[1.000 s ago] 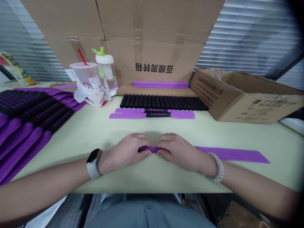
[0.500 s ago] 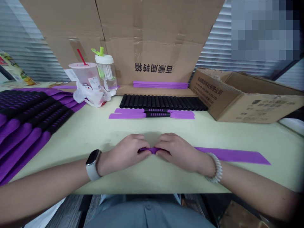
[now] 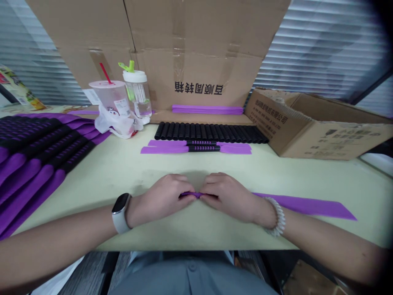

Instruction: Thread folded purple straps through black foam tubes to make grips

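Pale green tabletop [image 3: 147, 168] spreads out beneath my forearms, with an upright cardboard sheet [image 3: 202, 41] behind it and window blinds [image 3: 310, 53] on either side. In the head view, I pinch a purple strip [image 3: 197, 195] between thumb and fingers of my left hand [image 3: 167, 196]; my right hand [image 3: 229, 196] pinches it just beside, so both are closed on it, near the table's front edge. Purple material shows again beyond my right wrist, lying slantwise towards the right. Past my hands lie two purple bands with black grips [image 3: 204, 148], then a row of black ribbed tubes [image 3: 211, 132]. A stack of purple strips [image 3: 207, 109] rests against the cardboard. To the left are a pile of black-gripped purple bands [image 3: 46, 151], a bagged cup [image 3: 110, 96] and a clear bottle [image 3: 138, 94]; to the right, an open carton [image 3: 319, 127].
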Action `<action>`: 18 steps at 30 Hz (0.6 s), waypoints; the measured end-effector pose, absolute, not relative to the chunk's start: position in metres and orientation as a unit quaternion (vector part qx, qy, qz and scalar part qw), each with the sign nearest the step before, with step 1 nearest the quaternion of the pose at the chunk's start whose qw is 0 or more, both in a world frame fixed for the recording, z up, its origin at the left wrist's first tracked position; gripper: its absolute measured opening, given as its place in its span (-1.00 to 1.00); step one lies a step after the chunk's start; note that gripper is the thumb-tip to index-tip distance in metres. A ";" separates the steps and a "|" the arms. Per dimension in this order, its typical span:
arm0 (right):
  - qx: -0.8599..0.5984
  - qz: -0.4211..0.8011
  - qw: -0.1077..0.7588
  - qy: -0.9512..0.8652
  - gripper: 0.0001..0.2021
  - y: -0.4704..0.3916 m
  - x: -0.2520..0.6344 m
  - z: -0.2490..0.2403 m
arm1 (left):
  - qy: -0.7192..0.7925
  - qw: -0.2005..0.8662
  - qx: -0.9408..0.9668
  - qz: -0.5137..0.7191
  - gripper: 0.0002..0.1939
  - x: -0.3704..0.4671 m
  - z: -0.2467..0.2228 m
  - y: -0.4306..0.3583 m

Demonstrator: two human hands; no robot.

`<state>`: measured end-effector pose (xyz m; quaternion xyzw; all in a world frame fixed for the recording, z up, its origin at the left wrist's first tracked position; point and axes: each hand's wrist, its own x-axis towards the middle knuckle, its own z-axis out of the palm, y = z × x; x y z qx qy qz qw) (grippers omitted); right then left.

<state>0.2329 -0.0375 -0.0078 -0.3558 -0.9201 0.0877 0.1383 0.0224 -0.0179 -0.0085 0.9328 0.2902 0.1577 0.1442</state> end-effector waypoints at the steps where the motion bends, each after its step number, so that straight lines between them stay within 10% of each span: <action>1: -0.355 0.087 0.140 -0.920 -0.81 -0.037 0.233 -0.008 | 0.291 0.140 0.934 0.153 -0.78 0.022 -0.008 -0.018; 18: -0.406 0.033 0.201 -0.891 -0.90 -0.031 0.258 0.010 | 0.359 0.032 0.899 0.248 -0.79 0.014 0.000 -0.014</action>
